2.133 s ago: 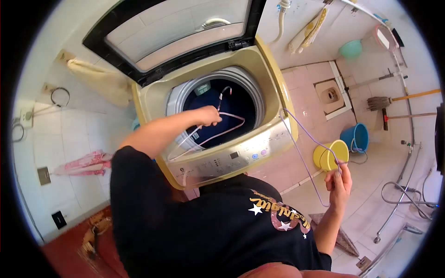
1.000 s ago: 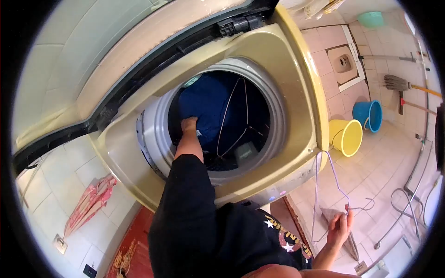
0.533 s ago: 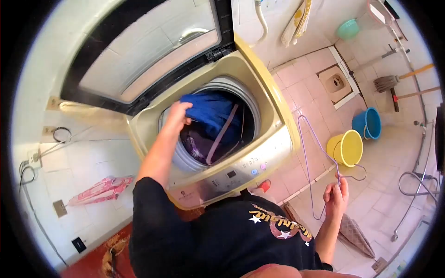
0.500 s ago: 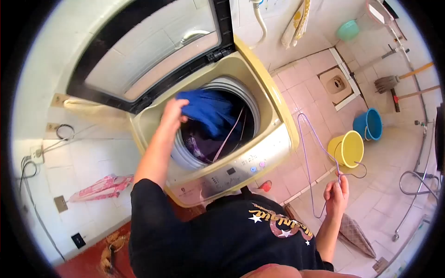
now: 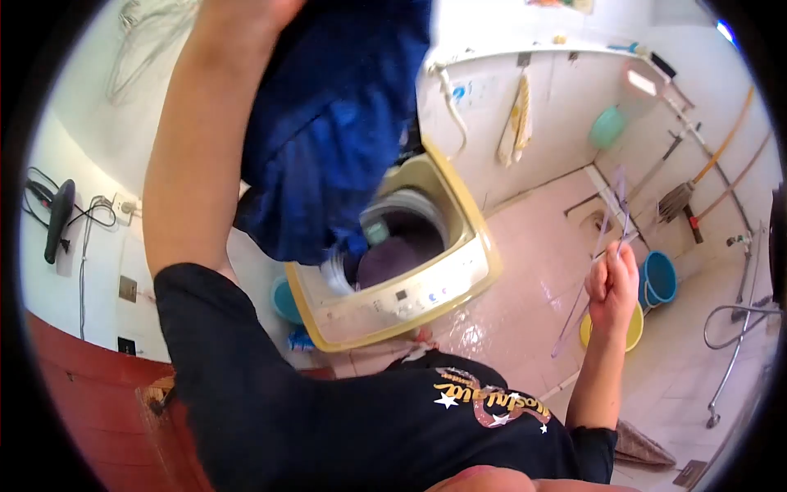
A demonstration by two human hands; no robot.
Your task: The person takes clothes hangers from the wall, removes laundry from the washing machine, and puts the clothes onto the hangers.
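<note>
My left hand (image 5: 283, 11) is raised at the top edge, its fingers mostly cut off by the frame. From it hangs a bunched dark blue garment (image 5: 336, 139), in front of the washing machine (image 5: 471, 246). The machine's top is open, and a dark purple cloth (image 5: 398, 261) lies in its drum; the garment hides part of the opening. On the right, my right hand (image 5: 613, 283) is closed round a thin purple wire hanger (image 5: 621, 184), held upright and seen nearly edge-on over the tiled floor.
Behind my right hand stand a yellow bucket (image 5: 631, 330) and a blue bucket (image 5: 658, 279). A mop (image 5: 676, 201) leans by the right wall. A hair dryer (image 5: 60, 221) hangs at the left, with wire hangers (image 5: 135, 57) above. A teal basin (image 5: 285, 299) sits beside the machine.
My left hand has lifted the blue garment out of the drum and up to the top edge. My right hand has risen with the purple hanger, which has turned. The pale hanger in the drum no longer shows.
</note>
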